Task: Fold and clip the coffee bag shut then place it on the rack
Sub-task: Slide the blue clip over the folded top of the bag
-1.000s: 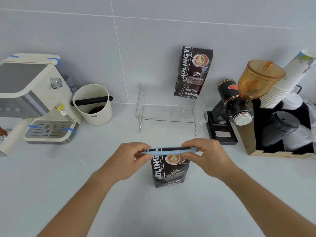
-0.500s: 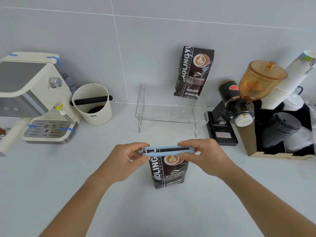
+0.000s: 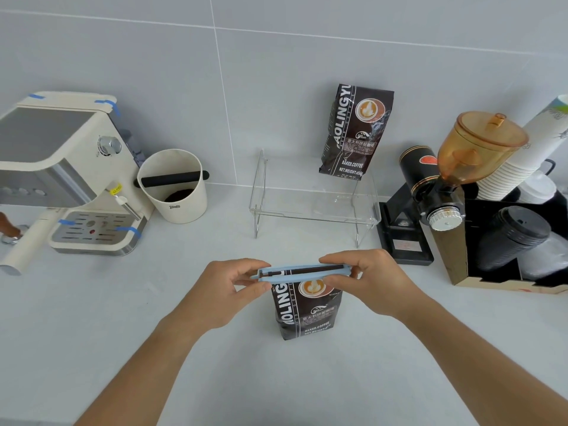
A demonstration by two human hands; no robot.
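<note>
I see the coffee bag (image 3: 307,312) upright on the white counter (image 3: 92,333), near centre, in front of the rack (image 3: 313,204) and apart from it. A light blue clip (image 3: 302,273) lies across the bag's folded top edge; a dark strip of bag shows along its slot. Left hand (image 3: 221,290) pinches the clip's left end between thumb and fingers, closed on it. Right hand (image 3: 372,284) pinches the right end likewise, fingers over the top, thumb on the near face. Whether the clip is latched, I cannot tell. The clear rack stands by the wall with a second coffee bag (image 3: 356,133) upright at its right side. Left of it: knock box (image 3: 173,186), then espresso machine (image 3: 61,173). Right: grinder (image 3: 430,192), cup holder (image 3: 516,241).
</note>
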